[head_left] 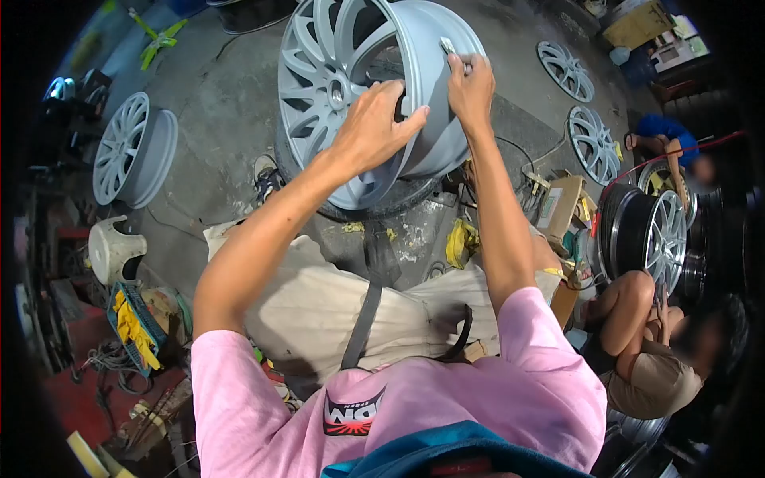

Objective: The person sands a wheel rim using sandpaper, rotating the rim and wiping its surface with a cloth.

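A large grey multi-spoke alloy wheel (pixel 337 94) stands on edge in front of me, its spoked face turned left and its barrel to the right. My left hand (pixel 378 123) grips the rim's near lip, with the thumb on the outer side and the fingers partly hidden. On the barrel side, my right hand (pixel 472 89) is closed around a small flat silvery tool (pixel 447 45). The tool's blade-like end points up, close to the barrel surface; whether it touches cannot be made out. Under the wheel lies a dark tyre (pixel 378 212).
Another grey wheel (pixel 131 151) stands at left near a white stool (pixel 116 250) and a blue basket (pixel 131 327). Wheel faces (pixel 594 145) lie at right. Two people sit at right among more wheels (pixel 665 239). A cardboard box (pixel 560 209) and cables lie nearby.
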A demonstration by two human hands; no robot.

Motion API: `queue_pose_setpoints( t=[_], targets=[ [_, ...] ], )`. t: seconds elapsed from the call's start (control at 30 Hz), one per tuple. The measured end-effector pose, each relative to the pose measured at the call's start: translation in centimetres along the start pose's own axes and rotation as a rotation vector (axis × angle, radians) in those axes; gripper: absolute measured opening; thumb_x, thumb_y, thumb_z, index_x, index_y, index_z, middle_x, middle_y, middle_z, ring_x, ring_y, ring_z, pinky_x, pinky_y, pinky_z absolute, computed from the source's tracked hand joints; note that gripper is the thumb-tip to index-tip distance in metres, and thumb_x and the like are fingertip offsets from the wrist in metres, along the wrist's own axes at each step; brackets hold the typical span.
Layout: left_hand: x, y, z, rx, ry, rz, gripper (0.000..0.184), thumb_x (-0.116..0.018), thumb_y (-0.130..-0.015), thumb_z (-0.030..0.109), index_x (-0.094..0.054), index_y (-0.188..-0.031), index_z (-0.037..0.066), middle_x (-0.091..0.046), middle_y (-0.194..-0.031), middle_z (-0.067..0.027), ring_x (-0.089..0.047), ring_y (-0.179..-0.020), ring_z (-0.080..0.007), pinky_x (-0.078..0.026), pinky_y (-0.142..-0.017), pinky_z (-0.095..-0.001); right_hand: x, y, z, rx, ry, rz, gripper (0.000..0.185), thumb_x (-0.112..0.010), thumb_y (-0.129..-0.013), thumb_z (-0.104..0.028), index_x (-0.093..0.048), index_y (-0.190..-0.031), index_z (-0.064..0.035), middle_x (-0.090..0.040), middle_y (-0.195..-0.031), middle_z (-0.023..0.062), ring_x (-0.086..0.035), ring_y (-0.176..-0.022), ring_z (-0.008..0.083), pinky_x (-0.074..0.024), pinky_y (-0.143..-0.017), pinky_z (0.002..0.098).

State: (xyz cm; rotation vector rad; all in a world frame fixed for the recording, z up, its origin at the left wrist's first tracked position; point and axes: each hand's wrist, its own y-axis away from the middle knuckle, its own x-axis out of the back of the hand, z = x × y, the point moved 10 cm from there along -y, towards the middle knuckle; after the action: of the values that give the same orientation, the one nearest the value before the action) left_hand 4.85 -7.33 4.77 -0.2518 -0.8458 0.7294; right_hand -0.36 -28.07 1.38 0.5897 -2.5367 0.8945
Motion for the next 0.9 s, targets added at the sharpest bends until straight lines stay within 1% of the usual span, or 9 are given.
queue_pose_setpoints(
  t=[0.07, 0.1, 0.2, 0.27, 0.37, 0.4, 0.63, 0.77, 0.9],
  targets=[
    [0.0, -0.6, 0.2, 0.004, 0.039, -0.061, 0.038, -0.072, -0.093, 0.029, -0.067, -0.102, -0.007, -0.069, -0.091, -0.0266, -0.069, -0.085, -0.0420, -0.054, -0.077, -0.0458, 0.1, -1.2, -1.2, 0.097, 0.054, 0.066, 0.028, -0.068, -0.097, -0.022, -0.068, -0.096, 0.0055, -0.067, -0.103, 0.0249, -0.065, -0.094, 0.0385, -0.0494, -0.086, 0.0478],
    [1.5, -1.5, -0.3, -0.055, -0.046, -0.069, 0.038, -0.072, -0.093, 0.029, -0.067, -0.102, -0.007, -0.069, -0.091, -0.0266, -0.069, -0.085, -0.0420, -0.054, -0.077, -0.0458, -1.4, -1.7, -2.1, 0.103, -0.023, 0.134, 0.028, -0.068, -0.097, -0.022, -0.068, -0.096, 0.0055, -0.067, -0.103, 0.0249, -0.065, -0.094, 0.0385, -0.0494, -0.086, 0.0478],
    [1.2, -0.6, -0.9, -0.013, -0.096, -0.086, 0.038, -0.071, -0.093, 0.029, -0.066, -0.096, -0.009, -0.066, -0.086, -0.0260, -0.066, -0.078, -0.0408, -0.053, -0.074, -0.0463, -1.2, 0.2, -2.0, 0.036, -0.036, 0.096, 0.026, -0.067, -0.097, -0.021, -0.068, -0.093, 0.0051, -0.067, -0.099, 0.0244, -0.065, -0.090, 0.0414, -0.0498, -0.084, 0.0491],
    [2.0, -0.2, 0.2, -0.136, -0.087, 0.043, 0.039, -0.071, -0.093, 0.029, -0.062, -0.087, -0.009, -0.063, -0.077, -0.0256, -0.062, -0.068, -0.0392, -0.052, -0.068, -0.0464, -0.9, 0.8, -1.6, -0.035, -0.044, 0.053, 0.025, -0.068, -0.097, -0.019, -0.068, -0.092, 0.0049, -0.069, -0.096, 0.0243, -0.066, -0.090, 0.0430, -0.0501, -0.083, 0.0494],
    [0.9, -0.2, 0.4, -0.032, -0.059, -0.035, 0.041, -0.072, -0.092, 0.028, -0.057, -0.080, -0.008, -0.059, -0.070, -0.0254, -0.058, -0.060, -0.0389, -0.050, -0.063, -0.0470, -0.3, -2.0, -0.2, 0.080, 0.049, 0.126, 0.025, -0.069, -0.096, -0.020, -0.068, -0.092, 0.0046, -0.070, -0.094, 0.0243, -0.068, -0.091, 0.0423, -0.0505, -0.082, 0.0480],
    [0.5, -0.3, 0.6, -0.036, -0.015, -0.028, 0.042, -0.072, -0.091, 0.028, -0.055, -0.078, -0.008, -0.057, -0.067, -0.0260, -0.056, -0.058, -0.0395, -0.049, -0.061, -0.0468, 0.1, -2.3, 0.0, 0.001, 0.062, 0.080, 0.026, -0.069, -0.096, -0.021, -0.069, -0.094, 0.0051, -0.071, -0.095, 0.0251, -0.069, -0.092, 0.0416, -0.0512, -0.082, 0.0468],
    [0.6, 0.2, 0.8, -0.125, -0.017, 0.061, 0.041, -0.074, -0.090, 0.028, -0.056, -0.079, -0.007, -0.059, -0.070, -0.0273, -0.059, -0.063, -0.0456, -0.049, -0.062, -0.0497, 0.4, 0.0, -0.2, -0.060, 0.003, 0.003, 0.030, -0.068, -0.097, -0.024, -0.070, -0.098, 0.0057, -0.071, -0.091, 0.0265, -0.070, -0.088, 0.0416, -0.0523, -0.081, 0.0461],
    [0.6, -0.1, 1.0, -0.096, -0.024, 0.002, 0.040, -0.073, -0.090, 0.027, -0.058, -0.080, -0.008, -0.061, -0.071, -0.0278, -0.061, -0.066, -0.0472, -0.049, -0.063, -0.0500, 0.6, -0.8, -0.8, 0.020, 0.126, 0.040, 0.029, -0.068, -0.097, -0.023, -0.070, -0.094, 0.0058, -0.071, -0.090, 0.0260, -0.070, -0.085, 0.0418, -0.0524, -0.079, 0.0470],
    [0.4, 0.2, 0.4, -0.094, -0.033, 0.038, 0.041, -0.074, -0.089, 0.028, -0.058, -0.079, -0.009, -0.061, -0.071, -0.0278, -0.060, -0.066, -0.0480, -0.049, -0.064, -0.0507, 0.1, -0.4, -0.7, -0.013, 0.060, 0.026, 0.032, -0.069, -0.096, -0.025, -0.069, -0.093, 0.0063, -0.071, -0.090, 0.0269, -0.070, -0.087, 0.0435, -0.0529, -0.081, 0.0472]
  ],
)
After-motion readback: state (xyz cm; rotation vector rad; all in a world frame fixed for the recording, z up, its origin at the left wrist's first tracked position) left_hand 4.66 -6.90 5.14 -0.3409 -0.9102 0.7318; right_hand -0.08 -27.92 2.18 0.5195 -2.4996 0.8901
